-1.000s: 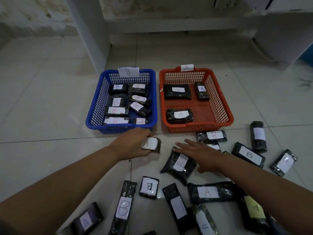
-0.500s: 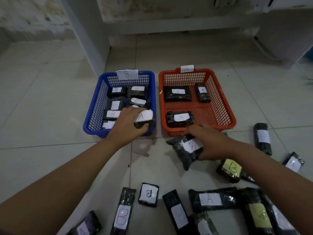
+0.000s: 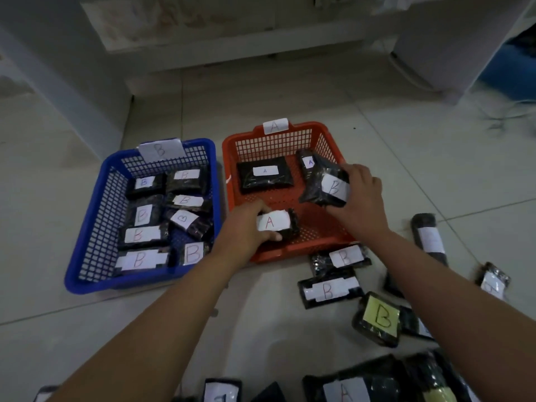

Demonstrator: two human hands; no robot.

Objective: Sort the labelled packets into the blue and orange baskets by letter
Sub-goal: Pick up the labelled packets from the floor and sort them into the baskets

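The blue basket (image 3: 95, 227), tagged B, stands on the left and holds several black packets labelled B. Beside it on the right is the orange basket (image 3: 327, 140), tagged A, with two A packets at its back. My left hand (image 3: 246, 230) grips a black packet labelled A (image 3: 277, 223) low inside the front of the orange basket. My right hand (image 3: 362, 198) holds a black packet labelled B (image 3: 324, 184) in the air above the orange basket's right side.
Loose black packets lie on the tiled floor to the right and in front of the baskets: two B packets (image 3: 330, 290), a yellow-labelled B packet (image 3: 378, 317), an A packet (image 3: 345, 393). A white cabinet wall (image 3: 72, 91) rises behind the blue basket.
My left hand carried the A packet from over the blue basket's corner into the orange basket. My right hand lifted the B packet off the floor to above the orange basket.
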